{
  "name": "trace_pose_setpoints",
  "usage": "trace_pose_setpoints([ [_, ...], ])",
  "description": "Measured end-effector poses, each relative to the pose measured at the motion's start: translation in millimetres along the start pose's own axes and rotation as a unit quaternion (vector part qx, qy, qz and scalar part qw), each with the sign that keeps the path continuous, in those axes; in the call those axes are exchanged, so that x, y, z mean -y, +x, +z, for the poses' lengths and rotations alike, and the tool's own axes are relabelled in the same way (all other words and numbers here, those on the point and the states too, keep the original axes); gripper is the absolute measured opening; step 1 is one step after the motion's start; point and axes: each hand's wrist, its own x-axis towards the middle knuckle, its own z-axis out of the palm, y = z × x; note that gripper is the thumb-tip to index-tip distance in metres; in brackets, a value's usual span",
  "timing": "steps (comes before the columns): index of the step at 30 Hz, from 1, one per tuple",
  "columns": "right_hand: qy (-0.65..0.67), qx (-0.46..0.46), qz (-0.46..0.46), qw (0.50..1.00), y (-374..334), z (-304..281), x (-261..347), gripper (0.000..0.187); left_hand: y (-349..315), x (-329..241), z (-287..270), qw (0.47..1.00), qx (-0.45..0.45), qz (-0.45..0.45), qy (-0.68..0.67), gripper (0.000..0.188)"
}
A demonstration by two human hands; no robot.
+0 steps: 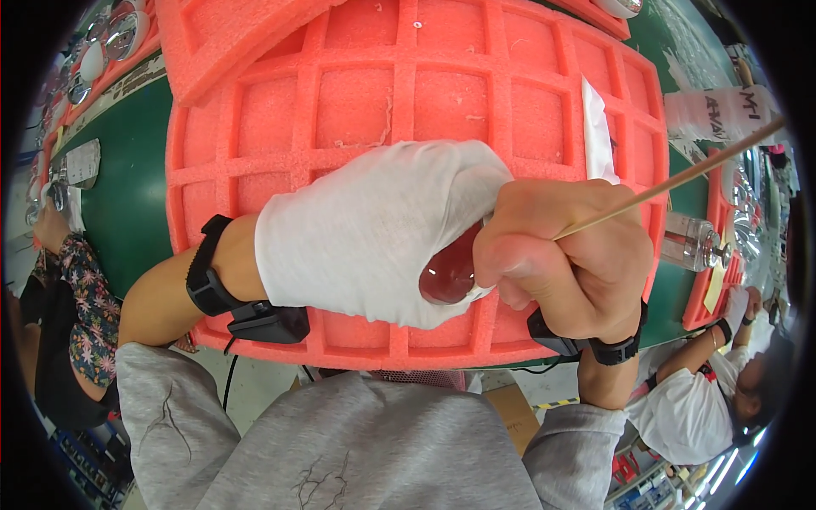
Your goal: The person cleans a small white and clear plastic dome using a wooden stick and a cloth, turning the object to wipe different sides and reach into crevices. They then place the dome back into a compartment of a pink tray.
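My left hand (374, 229), in a white glove, is closed around a shiny, rounded, mirror-like piece (449, 270) that reflects red. The glove hides most of that piece, so its full shape does not show. My bare right hand (565, 251) is closed in a pinch on a thin wooden stick (705, 166), which slants up to the right. Its knuckles lie right against the gloved hand and the edge of the shiny piece. The stick's lower end is hidden in my fingers. Both hands are above a red foam tray (357, 106) divided into square pockets.
Another foam tray (238, 42) overlaps the far left corner. A white paper strip (598, 136) lies in the tray's right part. On the green table (127, 204), a clear pump bottle (693, 242) and a plastic-wrapped roll (718, 113) stand right. Co-workers sit at both sides.
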Motion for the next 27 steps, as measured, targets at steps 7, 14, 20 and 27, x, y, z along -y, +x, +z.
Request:
trace_pose_setpoints([
  [7, -0.023, 0.006, -0.024, 0.999, 0.5, 0.6, -0.1, 0.015, 1.4, -0.9, -0.7, 1.000, 0.008, 0.016, 0.021, 0.058],
  [14, 0.082, -0.012, 0.038, 0.996, -9.2, -4.9, 5.1, 0.026, 3.2, -8.0, -0.3, 1.000, -0.012, 0.009, 0.022, 0.056],
  [20, -0.078, -0.038, -0.027, 0.996, -12.5, -19.7, 12.1, 0.033, -0.5, -14.6, 8.1, 0.995, -0.079, -0.007, 0.054, 0.050],
  [27, -0.226, -0.063, -0.039, 0.971, -31.7, -10.7, 26.1, 0.015, -3.6, -18.6, 6.7, 0.994, -0.080, -0.025, 0.077, 0.038],
])
